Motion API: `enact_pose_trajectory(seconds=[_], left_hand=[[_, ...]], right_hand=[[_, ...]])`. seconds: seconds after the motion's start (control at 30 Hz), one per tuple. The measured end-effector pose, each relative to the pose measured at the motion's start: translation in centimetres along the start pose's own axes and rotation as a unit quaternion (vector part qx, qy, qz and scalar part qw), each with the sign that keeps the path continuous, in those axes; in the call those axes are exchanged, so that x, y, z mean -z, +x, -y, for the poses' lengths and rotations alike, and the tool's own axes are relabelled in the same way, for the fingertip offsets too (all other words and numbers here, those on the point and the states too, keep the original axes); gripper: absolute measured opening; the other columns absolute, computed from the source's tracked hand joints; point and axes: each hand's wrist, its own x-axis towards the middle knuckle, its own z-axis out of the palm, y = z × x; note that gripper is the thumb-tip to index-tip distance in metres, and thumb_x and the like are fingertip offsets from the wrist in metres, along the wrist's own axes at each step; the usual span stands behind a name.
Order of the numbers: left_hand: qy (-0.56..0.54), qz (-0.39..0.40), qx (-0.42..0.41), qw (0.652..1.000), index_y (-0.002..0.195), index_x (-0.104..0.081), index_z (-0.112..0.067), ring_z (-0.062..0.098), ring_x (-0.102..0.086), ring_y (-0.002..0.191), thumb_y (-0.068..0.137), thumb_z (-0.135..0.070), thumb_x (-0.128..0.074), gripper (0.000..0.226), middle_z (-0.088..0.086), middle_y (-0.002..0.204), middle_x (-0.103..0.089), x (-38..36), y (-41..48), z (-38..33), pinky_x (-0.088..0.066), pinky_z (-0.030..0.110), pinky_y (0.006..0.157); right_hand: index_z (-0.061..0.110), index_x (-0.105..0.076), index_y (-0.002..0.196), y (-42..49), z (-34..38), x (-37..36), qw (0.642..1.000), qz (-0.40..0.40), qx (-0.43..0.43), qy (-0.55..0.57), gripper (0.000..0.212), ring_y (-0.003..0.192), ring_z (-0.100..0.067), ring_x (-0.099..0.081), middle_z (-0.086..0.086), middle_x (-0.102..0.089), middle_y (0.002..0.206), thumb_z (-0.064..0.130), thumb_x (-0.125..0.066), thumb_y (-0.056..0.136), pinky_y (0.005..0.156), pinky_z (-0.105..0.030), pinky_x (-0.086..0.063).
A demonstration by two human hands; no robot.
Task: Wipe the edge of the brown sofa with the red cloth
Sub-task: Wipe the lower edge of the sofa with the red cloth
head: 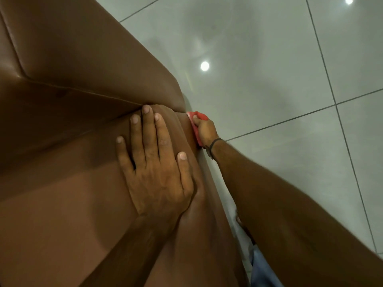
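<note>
The brown sofa [68, 129] fills the left half of the view, its outer side edge running diagonally down the middle. My left hand [154, 162] lies flat with fingers spread on top of a sofa cushion near that edge. My right hand [205, 129] reaches down the sofa's outer side and presses the red cloth [200, 117] against the edge. Most of the cloth is hidden under my fingers and behind the sofa edge. A dark band circles my right wrist.
Glossy pale floor tiles [279, 69] with dark grout lines cover the right side, reflecting ceiling lights. A bit of light blue clothing [263, 270] and part of a foot show near the sofa's base at the bottom.
</note>
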Motion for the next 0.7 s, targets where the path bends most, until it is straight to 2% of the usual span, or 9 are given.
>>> enact_pose_trajectory(seconds=[0.1, 0.2, 0.37, 0.43, 0.5, 0.57, 0.6, 0.63, 0.7], left_hand=[[0.004, -0.008, 0.0, 1.0, 0.169, -0.016, -0.006, 0.031, -0.011, 0.166, 0.103, -0.04, -0.04, 0.078, 0.014, 0.179, -0.014, 0.0, -0.1, -0.2, -0.011, 0.058, 0.134], [0.006, -0.01, 0.001, 1.0, 0.169, -0.016, -0.006, 0.03, -0.01, 0.167, 0.103, -0.04, -0.038, 0.078, 0.014, 0.179, -0.014, -0.1, 0.0, -0.2, -0.009, 0.058, 0.134], [0.006, -0.012, 0.002, 1.0, 0.169, -0.015, -0.006, 0.031, -0.01, 0.167, 0.102, -0.04, -0.038, 0.079, 0.014, 0.179, -0.012, 0.1, 0.0, -0.4, -0.009, 0.057, 0.135], [0.007, -0.018, 0.001, 1.0, 0.169, -0.016, -0.006, 0.031, -0.01, 0.167, 0.103, -0.039, -0.037, 0.077, 0.014, 0.179, -0.013, 0.2, -0.1, -0.4, -0.01, 0.057, 0.134], [0.006, -0.014, 0.0, 1.0, 0.169, -0.015, -0.006, 0.031, -0.009, 0.167, 0.105, -0.039, -0.035, 0.075, 0.014, 0.179, -0.012, 0.5, -0.1, -0.3, -0.009, 0.056, 0.135], [-0.005, 0.0, -0.001, 1.0, 0.169, -0.013, -0.006, 0.03, -0.006, 0.167, 0.106, -0.039, -0.033, 0.074, 0.013, 0.18, -0.009, 1.0, -0.1, -0.4, -0.007, 0.056, 0.135], [-0.013, 0.007, 0.002, 1.0, 0.17, -0.012, -0.006, 0.031, -0.004, 0.167, 0.107, -0.039, -0.032, 0.074, 0.014, 0.18, -0.008, 1.4, 0.0, -0.5, -0.007, 0.056, 0.135], [-0.023, 0.016, 0.005, 1.0, 0.17, -0.011, -0.006, 0.031, -0.003, 0.167, 0.108, -0.038, -0.031, 0.072, 0.014, 0.18, -0.006, 1.7, -0.2, -0.5, -0.006, 0.056, 0.135], [-0.047, 0.039, 0.01, 0.998, 0.17, -0.008, -0.007, 0.03, 0.001, 0.167, 0.11, -0.037, -0.028, 0.071, 0.013, 0.18, -0.001, 2.3, -1.5, -0.8, -0.007, 0.056, 0.135]], right_hand=[[0.007, -0.057, 0.152, -2.7, 0.2, 0.1, 0.997, 0.042, 0.071, 0.005, 0.045, 0.145, -0.03, -0.056, -0.015, -0.061, 0.156, 0.025, -0.05, 0.112, 0.118, -0.035, -0.044], [0.015, -0.055, 0.155, -5.0, -1.0, 0.3, 0.981, 0.099, 0.166, -0.032, 0.045, 0.154, -0.026, -0.049, -0.009, -0.055, 0.164, 0.024, -0.049, 0.111, 0.13, -0.042, -0.038], [0.004, -0.051, 0.155, -2.0, -0.8, 0.5, 0.996, 0.041, 0.064, 0.053, 0.045, 0.152, -0.034, -0.05, -0.017, -0.056, 0.161, 0.019, -0.045, 0.114, 0.13, -0.038, -0.036], [0.007, -0.056, 0.153, -1.8, -1.2, 0.3, 0.993, 0.055, 0.081, 0.063, 0.045, 0.151, -0.032, -0.052, -0.014, -0.059, 0.159, 0.025, -0.049, 0.112, 0.133, -0.045, -0.035], [0.022, -0.06, 0.151, -3.8, -3.0, 0.2, 0.983, 0.102, 0.143, 0.059, 0.044, 0.155, -0.028, -0.049, -0.009, -0.057, 0.163, 0.033, -0.053, 0.109, 0.133, -0.051, -0.035], [0.054, -0.063, 0.14, -6.8, -6.5, 1.0, 0.972, 0.128, 0.194, 0.041, 0.039, 0.161, -0.025, -0.041, -0.004, -0.05, 0.169, 0.044, -0.053, 0.103, 0.135, -0.052, -0.029], [0.064, -0.061, 0.134, -8.4, -8.0, 1.6, 0.97, 0.132, 0.201, 0.034, 0.037, 0.163, -0.023, -0.036, -0.002, -0.047, 0.171, 0.046, -0.053, 0.103, 0.136, -0.05, -0.026], [0.064, -0.059, 0.135, -10.0, -9.3, 2.4, 0.97, 0.137, 0.2, 0.032, 0.038, 0.165, -0.021, -0.033, 0.0, -0.045, 0.172, 0.043, -0.052, 0.104, 0.136, -0.048, -0.024], [0.038, -0.057, 0.15, -10.3, -12.3, 4.0, 0.984, 0.109, 0.124, 0.069, 0.041, 0.164, -0.023, -0.035, -0.004, -0.045, 0.171, 0.029, -0.05, 0.11, 0.136, -0.043, -0.026]])
